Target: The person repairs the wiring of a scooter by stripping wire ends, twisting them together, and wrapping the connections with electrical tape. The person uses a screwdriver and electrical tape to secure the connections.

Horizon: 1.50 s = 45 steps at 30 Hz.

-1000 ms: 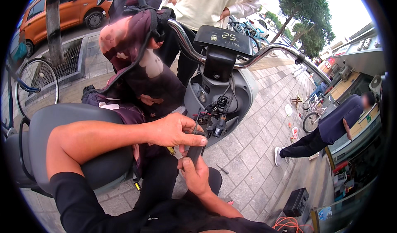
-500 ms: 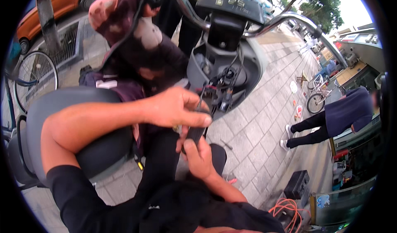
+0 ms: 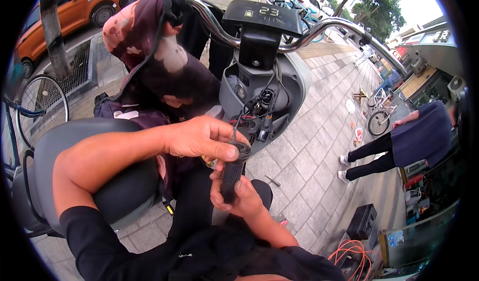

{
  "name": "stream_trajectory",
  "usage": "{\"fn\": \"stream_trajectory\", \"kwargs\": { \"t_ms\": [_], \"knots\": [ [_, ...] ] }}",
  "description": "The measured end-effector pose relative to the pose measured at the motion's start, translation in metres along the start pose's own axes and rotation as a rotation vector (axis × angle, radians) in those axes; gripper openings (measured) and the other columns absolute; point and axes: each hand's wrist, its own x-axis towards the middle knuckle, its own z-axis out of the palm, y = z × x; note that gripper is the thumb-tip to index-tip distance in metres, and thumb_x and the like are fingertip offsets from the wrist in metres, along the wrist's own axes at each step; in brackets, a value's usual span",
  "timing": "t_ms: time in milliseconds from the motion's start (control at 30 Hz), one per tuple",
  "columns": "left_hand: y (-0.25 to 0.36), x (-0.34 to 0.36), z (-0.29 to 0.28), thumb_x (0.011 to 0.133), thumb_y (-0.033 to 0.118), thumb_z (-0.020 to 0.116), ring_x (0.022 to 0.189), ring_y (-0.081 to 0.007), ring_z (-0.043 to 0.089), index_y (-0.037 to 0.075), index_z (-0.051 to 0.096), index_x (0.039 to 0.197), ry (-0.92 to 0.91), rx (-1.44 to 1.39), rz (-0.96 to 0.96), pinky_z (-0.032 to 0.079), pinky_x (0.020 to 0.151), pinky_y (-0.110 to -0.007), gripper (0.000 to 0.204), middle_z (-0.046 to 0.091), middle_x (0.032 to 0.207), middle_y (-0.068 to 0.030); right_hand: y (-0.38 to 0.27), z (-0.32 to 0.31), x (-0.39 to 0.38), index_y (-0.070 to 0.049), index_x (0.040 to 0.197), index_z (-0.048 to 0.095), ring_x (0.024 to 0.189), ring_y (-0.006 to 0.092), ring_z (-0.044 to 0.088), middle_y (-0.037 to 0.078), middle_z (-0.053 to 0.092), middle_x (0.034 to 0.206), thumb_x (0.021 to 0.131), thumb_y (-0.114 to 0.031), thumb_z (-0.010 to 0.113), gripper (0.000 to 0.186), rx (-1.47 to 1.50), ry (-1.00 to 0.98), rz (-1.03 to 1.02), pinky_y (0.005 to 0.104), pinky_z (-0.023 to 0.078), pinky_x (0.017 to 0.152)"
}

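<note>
A black ribbed throttle grip (image 3: pixel 231 178) stands nearly upright between my two hands, a thin cable running from its top collar toward the scooter. My left hand (image 3: pixel 199 139) closes on the collar, thumb on its near side. Lower down, my right hand (image 3: pixel 243 197) wraps its fingers and thumb around the ribbed sleeve. Just beyond, the scooter's grey front panel (image 3: pixel 298 81) is open, with loose wires and connectors (image 3: pixel 265 109) hanging inside. Above it are the chrome handlebar (image 3: pixel 212 24) and a lit black display (image 3: pixel 262 17).
A dark patterned quilted cover (image 3: pixel 174 71) drapes over the handlebar's left side. Beneath my left arm is the scooter seat (image 3: pixel 124 193). A small dark tool (image 3: pixel 272 181) lies on the paving. At right are a standing person (image 3: pixel 419 136), a black case (image 3: pixel 361 222) and an orange cable (image 3: pixel 352 253).
The throttle grip has tipped more upright, and more of its collar and sleeve shows. My right hand has shifted lower around the sleeve. The whole view has shifted slightly.
</note>
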Motion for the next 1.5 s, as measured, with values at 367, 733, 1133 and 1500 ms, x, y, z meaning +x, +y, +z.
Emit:
{"fn": "stream_trajectory", "kwargs": {
  "t_ms": [367, 733, 1133, 1500],
  "knots": [
    [0.002, -0.001, 0.000, 0.097, 0.039, 0.078, 0.099, -0.0094, 0.065, -0.001, 0.062, 0.142, -0.108, -0.014, -0.003, 0.049, 0.085, -0.026, 0.061, 0.072, 0.119, -0.0023, 0.000, -0.003, 0.000, -0.004, 0.122, 0.059, 0.064, 0.0121, 0.051, 0.011, 0.062, 0.082, 0.100, -0.053, 0.067, 0.055, -0.125, -0.047, 0.079, 0.0231, 0.037, 0.053],
    [-0.004, 0.007, 0.003, 0.097, 0.031, 0.080, 0.099, -0.0076, 0.061, -0.002, 0.074, 0.102, 0.143, 0.207, -0.006, 0.051, 0.091, -0.030, 0.035, 0.072, 0.107, -0.0032, 0.000, -0.004, 0.000, -0.006, 0.123, 0.055, 0.066, 0.0090, 0.048, 0.008, 0.061, 0.086, 0.106, -0.045, 0.062, 0.043, -0.264, 0.098, 0.038, 0.0221, 0.038, 0.057],
    [0.001, 0.006, 0.015, 0.091, 0.053, 0.081, 0.068, -0.0047, 0.046, 0.002, 0.069, 0.078, 0.328, 0.367, -0.017, 0.039, 0.060, -0.028, 0.054, 0.051, 0.069, 0.0041, 0.006, 0.012, 0.008, -0.004, 0.115, 0.053, 0.063, 0.0065, 0.049, 0.006, 0.062, 0.085, 0.110, -0.032, 0.055, 0.028, -0.750, 0.434, -0.080, 0.0236, 0.040, 0.056],
    [-0.002, 0.007, 0.010, 0.092, 0.044, 0.082, 0.068, -0.0035, 0.047, -0.001, 0.065, 0.085, 0.313, 0.389, -0.044, 0.040, 0.061, -0.026, 0.048, 0.052, 0.070, 0.0043, 0.007, 0.012, 0.008, -0.006, 0.111, 0.056, 0.070, 0.0058, 0.054, 0.000, 0.062, 0.085, 0.110, -0.028, 0.057, 0.022, -0.731, 0.444, -0.090, 0.0240, 0.044, 0.062]
  ]
}}
